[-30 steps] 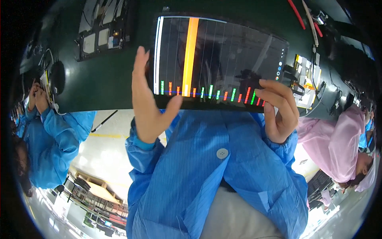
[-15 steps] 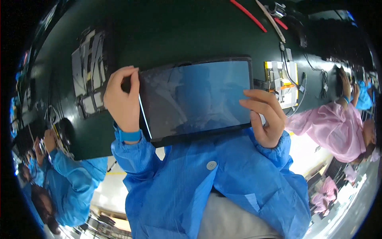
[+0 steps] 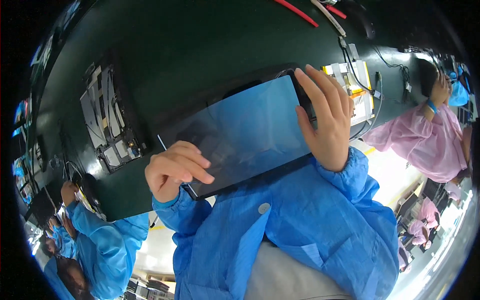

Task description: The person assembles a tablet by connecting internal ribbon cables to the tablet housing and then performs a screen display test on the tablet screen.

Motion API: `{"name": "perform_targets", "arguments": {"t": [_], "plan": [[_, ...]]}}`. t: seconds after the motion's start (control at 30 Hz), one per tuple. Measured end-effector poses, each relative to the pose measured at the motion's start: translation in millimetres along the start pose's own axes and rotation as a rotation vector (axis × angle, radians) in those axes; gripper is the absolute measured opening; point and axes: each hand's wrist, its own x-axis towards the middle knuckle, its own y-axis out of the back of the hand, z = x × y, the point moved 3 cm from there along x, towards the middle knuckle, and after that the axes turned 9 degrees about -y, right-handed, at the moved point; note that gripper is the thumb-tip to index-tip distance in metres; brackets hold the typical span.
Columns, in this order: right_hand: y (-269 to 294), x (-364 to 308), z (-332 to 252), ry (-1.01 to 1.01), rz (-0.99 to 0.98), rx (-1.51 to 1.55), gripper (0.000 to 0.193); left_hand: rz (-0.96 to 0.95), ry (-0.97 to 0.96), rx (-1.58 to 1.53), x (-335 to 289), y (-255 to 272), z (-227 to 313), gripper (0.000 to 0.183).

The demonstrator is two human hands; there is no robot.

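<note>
A dark, glossy tablet-like screen panel (image 3: 240,130) lies slightly tilted at the near edge of the table, bluish reflections on its glass. My left hand (image 3: 175,167) is over its lower left corner. The fingers of that hand stretch across the glass, loosely apart, with nothing visible in them. At the panel's right end is my right hand (image 3: 327,120), fingers spread up along the edge and thumb by the glass. Whether its fingertips press on the panel cannot be made out. A thin bright strip runs along the panel's left edge, partly hidden by my left hand.
On the left lies an opened device (image 3: 112,117) with exposed inner parts. A yellow-edged battery-like pack (image 3: 367,92) with cables sits at right. Red (image 3: 297,12) and white (image 3: 330,18) rods lie at the back. People in blue (image 3: 107,245) and pink (image 3: 422,142) clothing are on either side.
My left hand has moved from the panel's upper left corner down to the lower left, its pinch opened. My right hand has shifted up the right edge and spread. The panel has tilted slightly.
</note>
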Motion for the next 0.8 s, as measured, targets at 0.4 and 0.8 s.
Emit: {"name": "perform_targets", "arguments": {"t": [0.4,0.8], "plan": [[4,-29,8,0.183,-0.029,0.243,0.02,0.324,0.115,0.354,-25,7,14,0.033],[-12,-46,20,0.259,-0.047,0.548,0.02,0.97,0.516,0.458,-58,-17,6,0.087]]}}
